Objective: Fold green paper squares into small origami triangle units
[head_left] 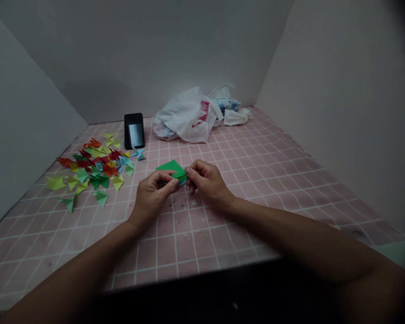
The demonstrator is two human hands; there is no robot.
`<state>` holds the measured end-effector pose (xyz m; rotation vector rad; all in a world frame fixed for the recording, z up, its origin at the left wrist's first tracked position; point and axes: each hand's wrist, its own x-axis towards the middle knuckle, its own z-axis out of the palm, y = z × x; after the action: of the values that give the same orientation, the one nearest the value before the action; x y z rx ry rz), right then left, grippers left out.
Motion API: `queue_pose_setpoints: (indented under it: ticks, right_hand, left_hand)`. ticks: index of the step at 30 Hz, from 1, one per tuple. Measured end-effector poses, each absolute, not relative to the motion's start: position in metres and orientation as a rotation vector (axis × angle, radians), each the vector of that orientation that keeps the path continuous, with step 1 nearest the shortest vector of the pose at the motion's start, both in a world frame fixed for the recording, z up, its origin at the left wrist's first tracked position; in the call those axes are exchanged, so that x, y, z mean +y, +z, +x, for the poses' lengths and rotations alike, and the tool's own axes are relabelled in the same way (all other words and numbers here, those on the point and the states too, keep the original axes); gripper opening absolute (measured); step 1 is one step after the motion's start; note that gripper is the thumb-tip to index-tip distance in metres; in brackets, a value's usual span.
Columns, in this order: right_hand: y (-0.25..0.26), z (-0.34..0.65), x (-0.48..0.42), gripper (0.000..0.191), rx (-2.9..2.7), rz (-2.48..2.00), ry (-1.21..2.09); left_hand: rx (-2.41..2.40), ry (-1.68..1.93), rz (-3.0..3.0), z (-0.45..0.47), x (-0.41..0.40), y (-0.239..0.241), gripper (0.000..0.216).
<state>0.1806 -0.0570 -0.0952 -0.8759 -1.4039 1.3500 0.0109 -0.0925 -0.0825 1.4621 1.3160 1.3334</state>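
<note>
Between my two hands is a small piece of folded green paper (180, 174). My left hand (153, 191) pinches its left side between thumb and fingers. At its right edge, the thumb and forefinger of my right hand (207, 182) press together on it. More flat green paper (169, 166) shows just behind the fingers, with bluish and white edges peeking out below. Whether this is a separate stack under the held piece, I cannot tell for sure. To the left lies a loose spread of folded paper shapes (99, 181) in green, yellow, red, orange and light blue.
A black phone-like device (134, 131) leans upright behind the paper shapes. White plastic bags (189, 114) with red print lie at the back, beside a blue-patterned packet (230, 104) and crumpled white material (236, 117). A pink checked cloth (273, 180) covers the table; pale walls enclose it.
</note>
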Motion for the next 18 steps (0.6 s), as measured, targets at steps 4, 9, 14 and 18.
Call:
queue_pose_setpoints:
  ticks: [4, 9, 14, 18]
  right_hand:
    - [-0.0964, 0.1806, -0.0568, 0.032, -1.407, -0.877, 1.348]
    - [-0.0983, 0.1802, -0.0572, 0.035, -1.420, -0.865, 1.333]
    - [-0.0976, 0.1809, -0.0579, 0.033, -1.433, -0.891, 1.363]
    - [-0.0945, 0.1829, -0.0595, 0.031, -1.469, -0.863, 1.429]
  left_hand:
    - [1.339, 1.319, 1.402, 0.0111, -0.0926, -0.0822, 0.017]
    - [1.338, 1.272, 1.301, 0.0136, -0.0970, -0.0782, 0.019]
    - [1.349, 1.264, 1.282, 0.0139, -0.0964, -0.0783, 0.019]
    - [1.354, 1.242, 1.317, 0.0111, -0.0929, -0.0803, 0.019]
